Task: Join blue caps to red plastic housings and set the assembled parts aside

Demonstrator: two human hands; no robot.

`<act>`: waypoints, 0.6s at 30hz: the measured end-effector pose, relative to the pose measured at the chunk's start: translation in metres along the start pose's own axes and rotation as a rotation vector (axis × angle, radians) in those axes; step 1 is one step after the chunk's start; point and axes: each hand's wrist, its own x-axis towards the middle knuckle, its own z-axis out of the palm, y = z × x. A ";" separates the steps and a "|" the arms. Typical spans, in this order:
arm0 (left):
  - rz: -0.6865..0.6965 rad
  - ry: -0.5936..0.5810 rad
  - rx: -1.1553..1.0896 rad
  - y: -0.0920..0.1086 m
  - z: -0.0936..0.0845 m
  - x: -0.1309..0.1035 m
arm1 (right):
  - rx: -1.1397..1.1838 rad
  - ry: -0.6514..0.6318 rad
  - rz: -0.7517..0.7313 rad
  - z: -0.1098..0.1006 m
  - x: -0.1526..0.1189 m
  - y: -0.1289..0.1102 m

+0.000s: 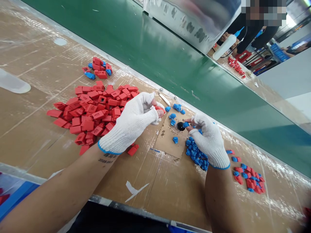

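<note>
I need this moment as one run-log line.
left grip: holds red piece | right grip: holds blue piece near black round top | table: red pile, blue pile

Red piece (159, 107) partly hidden (left hand (136, 116))

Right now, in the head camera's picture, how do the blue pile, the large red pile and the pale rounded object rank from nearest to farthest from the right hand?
From the right hand:
1. Blue pile, just beside it.
2. Large red pile, left of centre.
3. Pale rounded object, at the left edge.
</note>
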 end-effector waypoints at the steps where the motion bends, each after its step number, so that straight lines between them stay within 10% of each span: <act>1: -0.004 0.002 -0.004 0.000 0.000 0.000 | -0.007 0.001 0.005 -0.001 0.001 -0.001; 18: 0.000 -0.026 -0.051 0.000 0.001 -0.001 | 0.017 -0.044 0.008 0.004 -0.001 0.006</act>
